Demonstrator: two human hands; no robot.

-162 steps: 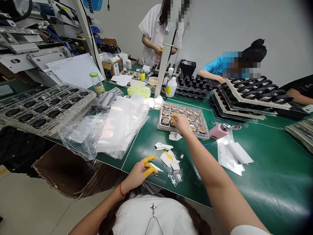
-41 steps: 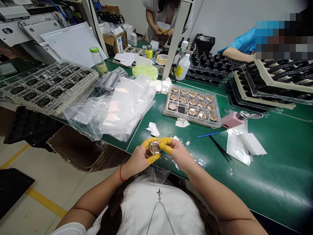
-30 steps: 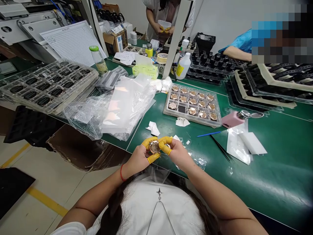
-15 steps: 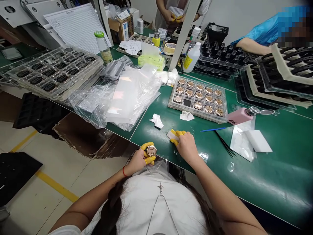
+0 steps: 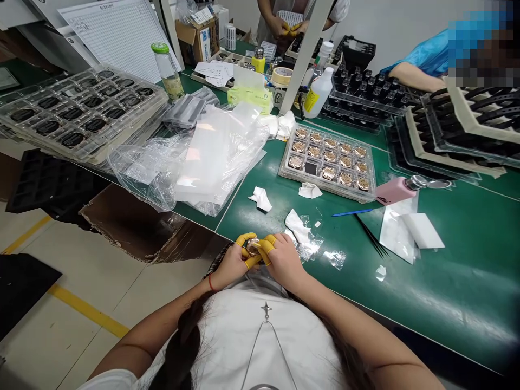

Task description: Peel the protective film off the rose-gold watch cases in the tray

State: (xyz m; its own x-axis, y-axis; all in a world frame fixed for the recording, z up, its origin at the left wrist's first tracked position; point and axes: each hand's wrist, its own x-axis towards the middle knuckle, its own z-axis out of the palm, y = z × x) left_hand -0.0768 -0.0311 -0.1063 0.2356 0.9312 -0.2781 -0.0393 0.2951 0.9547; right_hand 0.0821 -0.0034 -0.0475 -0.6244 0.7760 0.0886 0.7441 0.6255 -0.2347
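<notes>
As left fingers (image 5: 244, 238) pinch a watch case (image 5: 251, 247), right fingers (image 5: 266, 245) pressed together over it, tray (image 5: 311, 169) holding other cases (image 5: 328, 173)

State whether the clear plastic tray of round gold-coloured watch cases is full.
Not full: in the clear plastic tray, the near row's second-from-left pocket shows dark and holds no watch case.

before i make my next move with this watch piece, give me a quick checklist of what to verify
1. Watch piece held in the left hand: ok.
2. Right hand at the watch piece, fingers covered in yellow: ok.
3. Nothing pinched under the right fingers: cannot tell, hidden.
4. Tray has a slot without a watch piece: ok, front row.
5. Green bench near the right hand free of scraps: not ok, crumpled white piece and clear film there.
6. Blue stick apart from both hands: ok.
</notes>
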